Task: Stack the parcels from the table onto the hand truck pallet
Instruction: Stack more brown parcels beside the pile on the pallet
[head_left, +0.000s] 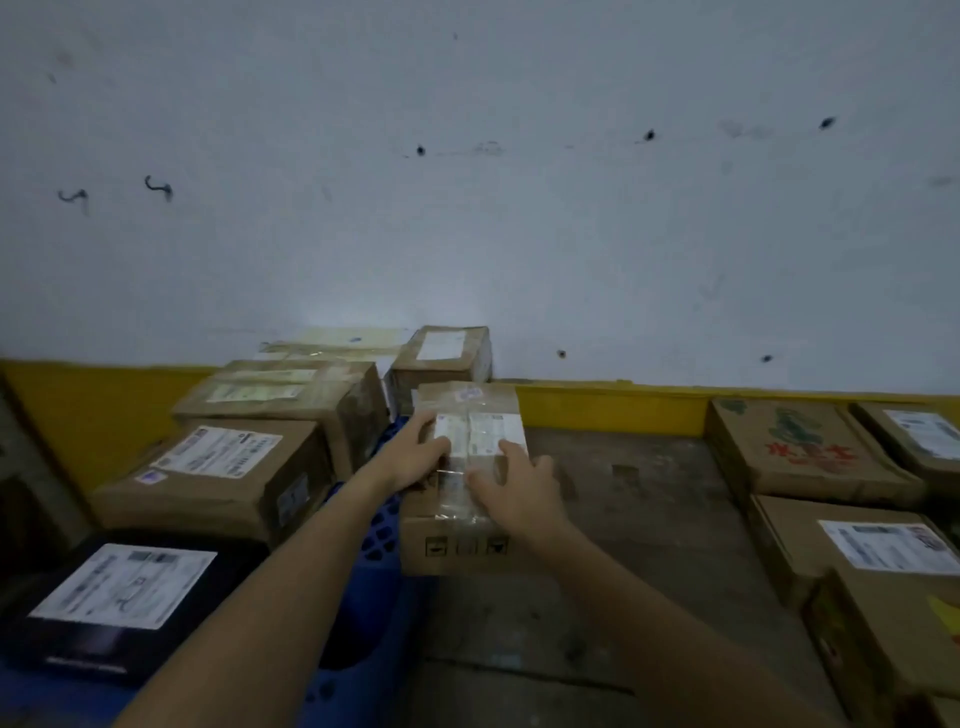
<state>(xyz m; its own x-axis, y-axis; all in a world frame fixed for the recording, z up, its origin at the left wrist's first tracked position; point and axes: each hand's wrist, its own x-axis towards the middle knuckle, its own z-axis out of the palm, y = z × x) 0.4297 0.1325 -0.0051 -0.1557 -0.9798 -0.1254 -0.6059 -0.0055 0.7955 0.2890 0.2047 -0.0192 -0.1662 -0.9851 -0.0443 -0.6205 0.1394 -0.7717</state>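
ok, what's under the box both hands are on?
Blue pallet shows at the box's left edge; brown table surface lies to its right. Left hand and right hand rest on top. The box hides what its base sits on.

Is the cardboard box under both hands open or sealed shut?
Sealed shut. The cardboard box has its flaps flat, with clear tape and a label across the top. The left hand and right hand rest on it.

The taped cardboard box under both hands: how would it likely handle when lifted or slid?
The taped box looks stiff, with square corners. Glossy tape under the left hand and right hand may be slippery. Its broad base makes tipping unlikely; weight can't be judged.
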